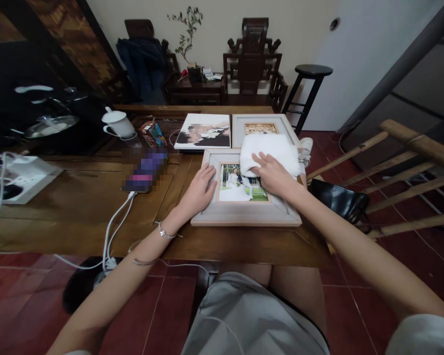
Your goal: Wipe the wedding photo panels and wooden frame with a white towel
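Note:
A light wooden picture frame (246,215) with a wedding photo (240,185) lies flat near the table's front edge. My left hand (201,187) rests on its left side, fingers stretched out and holding nothing. At the upper right of this frame, my right hand (272,172) grips a folded white cloth (270,148), with its fingers pressed on the near edge. The cloth covers the frame's upper right corner and part of a second picture frame (286,127) behind it. Left of that frame lies a photo panel (209,130) showing people in black and white clothes.
A phone (146,170) with a white charging cable (113,219) lies to the left. Beyond it stand a drink carton (153,134) and a white lidded mug (118,123). A white power strip (25,180) sits far left. A wooden chair (403,158) stands at the right.

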{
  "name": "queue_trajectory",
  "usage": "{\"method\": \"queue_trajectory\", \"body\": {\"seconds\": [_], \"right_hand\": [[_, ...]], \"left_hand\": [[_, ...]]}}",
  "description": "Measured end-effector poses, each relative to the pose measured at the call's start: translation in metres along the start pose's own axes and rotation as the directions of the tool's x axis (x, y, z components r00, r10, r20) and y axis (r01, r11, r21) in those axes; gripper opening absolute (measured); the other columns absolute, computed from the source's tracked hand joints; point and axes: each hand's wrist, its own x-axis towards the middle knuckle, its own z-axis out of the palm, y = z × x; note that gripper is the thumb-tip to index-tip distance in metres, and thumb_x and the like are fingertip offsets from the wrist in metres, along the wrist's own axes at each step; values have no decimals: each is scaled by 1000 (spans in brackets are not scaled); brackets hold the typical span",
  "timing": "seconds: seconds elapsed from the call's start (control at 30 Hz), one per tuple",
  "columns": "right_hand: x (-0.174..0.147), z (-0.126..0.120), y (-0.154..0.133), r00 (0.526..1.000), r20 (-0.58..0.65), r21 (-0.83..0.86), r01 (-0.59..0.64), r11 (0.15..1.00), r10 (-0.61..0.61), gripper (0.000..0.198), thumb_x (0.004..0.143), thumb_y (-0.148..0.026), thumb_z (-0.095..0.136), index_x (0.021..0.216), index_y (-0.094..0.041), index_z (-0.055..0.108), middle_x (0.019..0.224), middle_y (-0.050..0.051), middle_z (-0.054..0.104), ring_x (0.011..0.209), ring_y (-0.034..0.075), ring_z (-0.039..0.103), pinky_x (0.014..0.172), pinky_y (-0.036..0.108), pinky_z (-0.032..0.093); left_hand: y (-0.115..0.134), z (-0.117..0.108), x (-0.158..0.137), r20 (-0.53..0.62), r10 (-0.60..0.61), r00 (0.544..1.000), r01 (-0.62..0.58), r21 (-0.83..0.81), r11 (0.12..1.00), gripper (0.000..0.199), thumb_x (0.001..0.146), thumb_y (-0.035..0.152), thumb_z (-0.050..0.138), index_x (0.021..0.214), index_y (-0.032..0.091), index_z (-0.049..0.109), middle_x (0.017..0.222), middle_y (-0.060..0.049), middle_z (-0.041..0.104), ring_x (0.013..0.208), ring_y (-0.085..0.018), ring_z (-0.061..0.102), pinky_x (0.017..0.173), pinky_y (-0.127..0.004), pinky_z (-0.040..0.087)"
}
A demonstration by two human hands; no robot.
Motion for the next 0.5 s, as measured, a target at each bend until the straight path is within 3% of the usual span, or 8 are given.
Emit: {"method": "queue_trajectory", "body": {"seconds": [0.13,0.3,0.4,0.5], "right_hand": [[-25,-14,-23,997,71,10,41,999,-42,43,78,1,44,114,-8,66,140,23,47,130,38,43,106,52,34],[-72,-50,-51,975,162,226,112,968,-150,44,74,1,47,112,-8,66,140,22,49,131,36,44,106,49,39],[-97,-71,-68,961,152,358,164,919,-230,50,70,4,47,114,-13,65,144,17,47,134,30,42,110,44,37],[-109,-80,-80,951,108,420,221,881,-290,46,68,3,51,108,-15,66,146,15,45,137,32,37,112,46,36]], "left_hand": [[0,0,1,-3,-1,1000,1,4,1000,43,94,28,41,131,9,53,141,-15,52,140,-27,35,115,-50,31],[2,1,1,2,-13,1000,13,5,1000,44,94,27,39,131,6,52,142,-18,50,141,-28,32,116,-48,28],[1,2,0,5,-12,1000,12,3,1000,44,94,27,40,129,4,53,141,-20,49,141,-28,31,117,-47,27],[0,3,0,0,-5,1000,5,15,1000,45,94,28,40,128,3,54,141,-20,50,141,-28,33,117,-47,28]]}}
